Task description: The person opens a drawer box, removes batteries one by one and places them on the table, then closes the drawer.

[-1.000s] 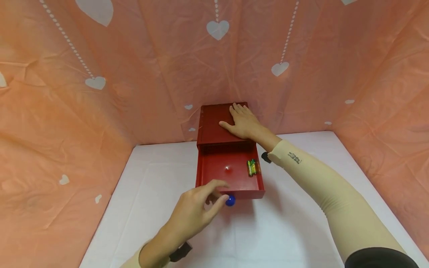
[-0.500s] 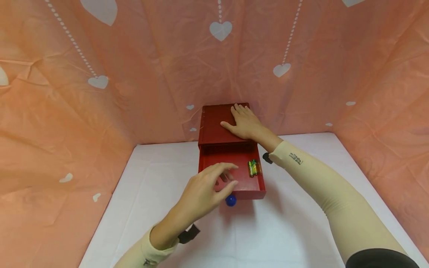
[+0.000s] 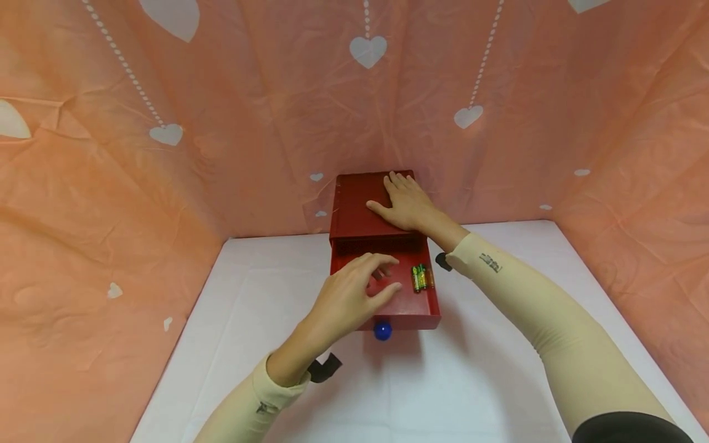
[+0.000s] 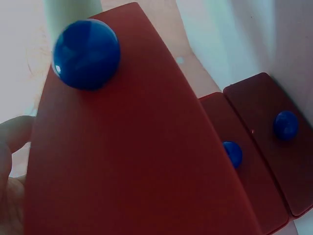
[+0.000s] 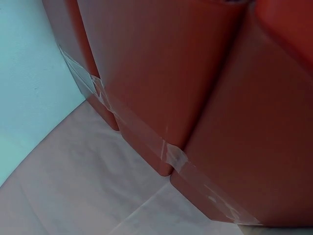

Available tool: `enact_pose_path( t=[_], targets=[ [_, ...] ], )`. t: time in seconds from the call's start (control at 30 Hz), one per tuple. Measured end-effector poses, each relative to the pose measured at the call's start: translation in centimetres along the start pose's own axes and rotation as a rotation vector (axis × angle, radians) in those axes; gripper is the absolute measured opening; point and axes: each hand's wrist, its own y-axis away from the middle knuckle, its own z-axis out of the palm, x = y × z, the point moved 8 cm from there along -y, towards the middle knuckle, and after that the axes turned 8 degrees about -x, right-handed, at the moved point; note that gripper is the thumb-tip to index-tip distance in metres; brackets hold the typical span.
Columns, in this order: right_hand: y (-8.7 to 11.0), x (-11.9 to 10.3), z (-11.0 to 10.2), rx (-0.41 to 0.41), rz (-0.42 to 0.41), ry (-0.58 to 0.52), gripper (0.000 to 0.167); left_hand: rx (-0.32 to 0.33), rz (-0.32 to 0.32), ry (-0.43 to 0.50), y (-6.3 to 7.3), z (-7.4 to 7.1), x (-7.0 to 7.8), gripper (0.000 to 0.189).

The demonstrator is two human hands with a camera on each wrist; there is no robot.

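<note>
A red drawer cabinet (image 3: 360,206) stands against the back wall, its top drawer (image 3: 412,306) pulled out. My right hand (image 3: 407,202) rests flat on the cabinet top with the fingers spread. Over the left part of the drawer hovers my left hand (image 3: 349,295), thumb and fingers apart and slightly bent, holding nothing. Several green-and-gold batteries (image 3: 419,279) lie along the drawer's right side. A round blue knob (image 3: 383,330) sits on the drawer front, just below my left hand. In the left wrist view, my fingers (image 4: 14,134) show beside the drawer front (image 4: 127,147).
Beneath the pulled-out drawer are two more drawers, each with a blue knob (image 4: 286,125). Clear tape (image 5: 139,129) runs across the cabinet's side. A white cloth (image 3: 266,289) covers the table, and an orange sheet with hearts (image 3: 266,123) encloses its back and sides.
My left hand has come away from the blue knob and moved forward over the drawer. The right hand stays on the cabinet top.
</note>
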Motion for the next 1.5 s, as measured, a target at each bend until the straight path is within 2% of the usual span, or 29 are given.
enact_pose_path(
  t=[0.2, 0.53, 0.83, 1.17, 1.5],
  targets=[
    [0.1, 0.0, 0.0, 0.0, 0.002, -0.003, 0.09, -0.034, -0.042, 0.002, -0.7, 0.6, -0.5, 0.043],
    [0.2, 0.0, 0.0, 0.003, -0.004, -0.005, 0.09, -0.097, -0.149, -0.056, -1.6, 1.3, -1.2, 0.057],
    [0.3, -0.1, 0.0, 0.005, -0.012, -0.011, 0.09, -0.133, -0.186, -0.06, -2.4, 2.3, -1.4, 0.057],
    [0.4, -0.2, -0.1, 0.008, -0.015, -0.018, 0.09, -0.169, -0.198, -0.045, -3.0, 3.6, -1.2, 0.057],
    [0.2, -0.2, 0.0, 0.007, -0.004, 0.004, 0.09, -0.213, -0.228, -0.042, -3.7, 4.0, -1.2, 0.056]
  ],
)
